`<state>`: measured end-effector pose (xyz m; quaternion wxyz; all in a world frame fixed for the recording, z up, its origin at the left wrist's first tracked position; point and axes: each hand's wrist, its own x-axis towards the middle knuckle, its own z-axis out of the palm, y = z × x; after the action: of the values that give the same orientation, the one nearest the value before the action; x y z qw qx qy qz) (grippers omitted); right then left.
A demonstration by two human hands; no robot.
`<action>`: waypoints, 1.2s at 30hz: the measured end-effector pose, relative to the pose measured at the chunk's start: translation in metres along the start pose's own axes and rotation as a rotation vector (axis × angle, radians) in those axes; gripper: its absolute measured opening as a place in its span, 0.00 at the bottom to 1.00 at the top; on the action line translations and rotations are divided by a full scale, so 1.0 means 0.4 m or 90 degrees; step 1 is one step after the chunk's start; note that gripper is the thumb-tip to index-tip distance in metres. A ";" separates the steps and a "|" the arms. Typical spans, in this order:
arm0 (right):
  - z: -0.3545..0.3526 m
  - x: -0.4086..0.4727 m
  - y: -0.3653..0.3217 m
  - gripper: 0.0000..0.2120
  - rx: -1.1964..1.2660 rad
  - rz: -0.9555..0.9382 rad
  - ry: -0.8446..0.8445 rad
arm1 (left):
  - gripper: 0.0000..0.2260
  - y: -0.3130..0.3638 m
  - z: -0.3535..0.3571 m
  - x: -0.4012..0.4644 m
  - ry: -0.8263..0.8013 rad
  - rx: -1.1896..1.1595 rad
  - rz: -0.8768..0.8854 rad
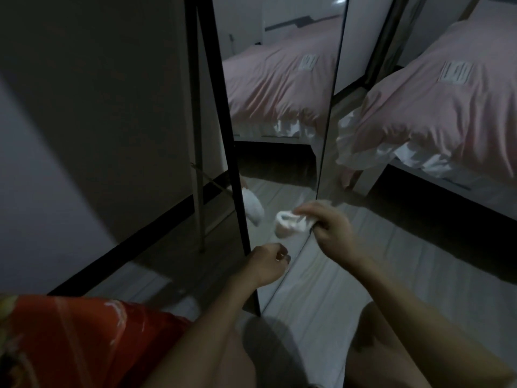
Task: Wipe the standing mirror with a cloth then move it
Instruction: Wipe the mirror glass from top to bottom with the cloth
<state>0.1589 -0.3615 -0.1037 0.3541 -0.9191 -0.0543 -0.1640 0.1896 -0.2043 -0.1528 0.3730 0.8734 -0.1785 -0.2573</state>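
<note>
The standing mirror (279, 113) has a thin black frame and leans on a rear leg (197, 135) near the wall. Its glass reflects a pink bed. My right hand (333, 231) grips a crumpled white cloth (291, 224) against the lower right part of the glass, close to the mirror's right edge. A white blur low in the glass near the left frame looks like the cloth's reflection. My left hand (267, 263) hovers lower down in front of the glass, just right of the left frame bar. Its fingers are curled and I see nothing in them.
A bed with a pink cover (447, 107) stands to the right, its base close to the mirror. A grey wall with a dark skirting (134, 242) runs along the left. The pale floor (391, 275) spreads under my arms. My knees and orange garment fill the bottom.
</note>
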 end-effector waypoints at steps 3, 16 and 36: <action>-0.006 0.051 -0.001 0.15 0.002 0.099 0.152 | 0.14 -0.007 -0.035 -0.008 -0.008 0.000 -0.022; 0.137 0.081 -0.044 0.16 0.078 0.003 0.111 | 0.11 -0.017 -0.181 -0.045 0.248 -0.039 -0.145; 0.192 0.027 -0.075 0.14 0.027 -0.114 0.097 | 0.10 0.054 -0.194 -0.054 0.479 -0.369 0.220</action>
<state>0.1828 -0.2881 -0.1345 0.3602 -0.8879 -0.1127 -0.2631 0.2149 -0.1641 -0.0841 0.6756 0.7241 -0.0951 0.1016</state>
